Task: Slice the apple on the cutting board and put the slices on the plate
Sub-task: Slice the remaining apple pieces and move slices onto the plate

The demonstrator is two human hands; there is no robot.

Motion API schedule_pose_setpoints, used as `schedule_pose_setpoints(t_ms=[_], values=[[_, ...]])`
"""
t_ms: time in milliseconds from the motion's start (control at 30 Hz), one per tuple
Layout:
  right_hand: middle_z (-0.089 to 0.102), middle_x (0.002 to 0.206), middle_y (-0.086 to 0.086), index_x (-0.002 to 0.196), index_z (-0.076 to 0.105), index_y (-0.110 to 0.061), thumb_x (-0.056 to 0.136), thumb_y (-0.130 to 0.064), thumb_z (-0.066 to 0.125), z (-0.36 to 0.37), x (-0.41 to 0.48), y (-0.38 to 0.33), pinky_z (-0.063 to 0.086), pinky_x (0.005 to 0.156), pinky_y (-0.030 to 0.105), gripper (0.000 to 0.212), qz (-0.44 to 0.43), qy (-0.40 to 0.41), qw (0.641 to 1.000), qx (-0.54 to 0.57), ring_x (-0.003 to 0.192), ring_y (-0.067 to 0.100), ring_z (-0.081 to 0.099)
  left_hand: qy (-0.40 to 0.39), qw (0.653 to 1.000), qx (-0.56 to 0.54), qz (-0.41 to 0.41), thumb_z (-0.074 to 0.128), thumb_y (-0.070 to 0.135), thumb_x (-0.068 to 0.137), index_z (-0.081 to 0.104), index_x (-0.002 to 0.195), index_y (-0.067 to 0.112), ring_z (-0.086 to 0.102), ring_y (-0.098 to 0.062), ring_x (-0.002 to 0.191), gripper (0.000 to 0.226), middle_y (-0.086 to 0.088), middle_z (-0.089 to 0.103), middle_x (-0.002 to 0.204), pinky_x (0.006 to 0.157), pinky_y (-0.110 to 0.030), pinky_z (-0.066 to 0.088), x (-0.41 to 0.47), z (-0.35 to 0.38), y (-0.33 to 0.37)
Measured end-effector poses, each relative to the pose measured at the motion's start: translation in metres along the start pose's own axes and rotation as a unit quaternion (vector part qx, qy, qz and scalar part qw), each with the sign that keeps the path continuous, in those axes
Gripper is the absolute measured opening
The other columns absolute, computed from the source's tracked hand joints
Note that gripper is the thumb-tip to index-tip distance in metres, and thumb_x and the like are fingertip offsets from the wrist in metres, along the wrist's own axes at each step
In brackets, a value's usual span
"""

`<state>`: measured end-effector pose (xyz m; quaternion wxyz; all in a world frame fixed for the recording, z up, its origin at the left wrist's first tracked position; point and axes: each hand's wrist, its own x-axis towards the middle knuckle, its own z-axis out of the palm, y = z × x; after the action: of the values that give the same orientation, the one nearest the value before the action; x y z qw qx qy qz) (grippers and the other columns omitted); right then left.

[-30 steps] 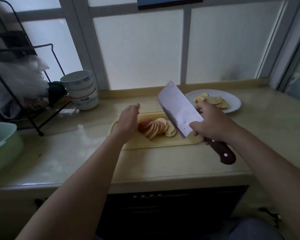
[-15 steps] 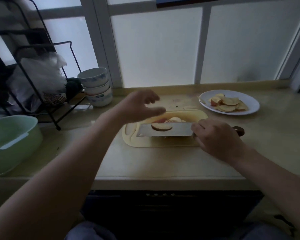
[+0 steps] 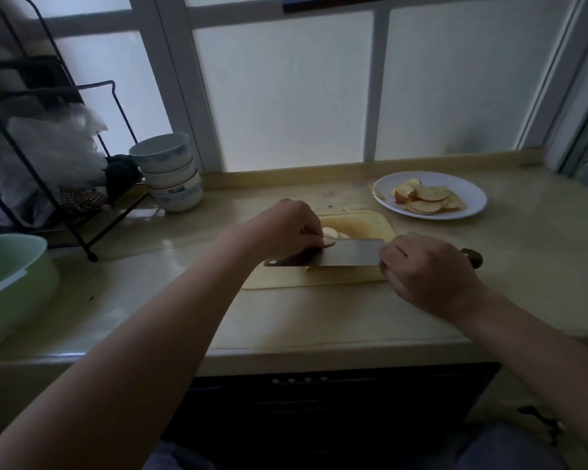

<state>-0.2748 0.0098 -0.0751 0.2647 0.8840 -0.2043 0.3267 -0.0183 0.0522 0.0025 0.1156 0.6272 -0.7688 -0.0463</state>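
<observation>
The pale cut apple slices (image 3: 333,233) sit heaped mid-frame on the yellow plastic cutting board (image 3: 347,279), right against the broad steel cleaver (image 3: 350,254), which is tipped nearly flat. The right hand (image 3: 428,271) wraps the handle. The left hand (image 3: 286,228) curls over the heap, can't tell if it's pinching or just nudging. Looks like the loading step to me. Next up is carrying the blade level to the round white plate (image 3: 472,195), upper right, part-filled with slices.

Dim, backlit by the frosted window (image 3: 286,93) (edges bowed, foreground soft).
</observation>
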Motion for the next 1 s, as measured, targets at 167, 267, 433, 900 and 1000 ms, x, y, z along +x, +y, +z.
schedule_pose_setpoints(t_ms=[167,267,433,900,1000], values=[[0.058,0.067,0.014,0.082,0.064,-0.003,0.088,-0.002,0.061,-0.011,-0.008,0.003,0.048,0.044,0.039,0.007,-0.005,-0.001,1.0,-0.002,0.054,0.032,0.055,0.002,1.0,0.004,-0.011,0.066,0.028,0.098,0.08,0.105,0.016,0.058,-0.016,0.091,0.019,-0.001,0.072,0.098,0.085,-0.032,0.051,0.013,0.003,0.001],[0.058,0.067,0.014,0.082,0.065,-0.003,0.081,0.002,0.068,-0.016,-0.013,0.007,0.047,0.045,0.039,0.006,-0.006,-0.008,1.0,-0.001,0.054,0.032,0.055,-0.011,0.999,0.017,-0.029,0.067,0.021,0.097,0.079,0.104,0.015,0.06,-0.015,0.086,0.016,-0.001,0.073,0.098,0.085,-0.033,0.054,0.019,0.003,0.0],[0.058,0.069,0.013,0.082,0.064,-0.004,0.084,-0.002,0.068,-0.025,-0.026,0.018,0.048,0.045,0.04,0.004,0.003,-0.031,1.0,0.007,0.056,0.032,0.056,0.059,0.993,-0.071,-0.078,0.065,0.019,0.098,0.076,0.103,0.014,0.068,-0.014,0.086,0.013,0.001,0.073,0.095,0.08,-0.027,0.057,0.018,-0.002,-0.013],[0.058,0.07,0.016,0.105,0.061,-0.001,0.1,0.002,0.049,-0.057,0.018,0.013,0.046,0.04,0.026,0.013,0.621,-0.14,0.59,0.496,0.044,0.014,0.05,0.068,0.969,-0.174,-0.163,0.048,0.052,0.103,0.045,0.152,0.027,0.043,-0.023,0.141,0.055,-0.003,0.045,0.155,0.112,-0.034,0.034,-0.014,0.043,-0.021],[0.06,0.069,0.017,0.106,0.061,0.0,0.1,0.001,0.051,-0.052,0.009,0.008,0.046,0.039,0.026,0.011,0.628,-0.18,0.569,0.499,0.044,0.014,0.05,0.05,0.971,-0.176,-0.154,0.044,0.053,0.103,0.039,0.155,0.028,0.038,-0.022,0.144,0.059,-0.002,0.038,0.16,0.108,-0.032,0.03,-0.011,0.05,-0.015]])
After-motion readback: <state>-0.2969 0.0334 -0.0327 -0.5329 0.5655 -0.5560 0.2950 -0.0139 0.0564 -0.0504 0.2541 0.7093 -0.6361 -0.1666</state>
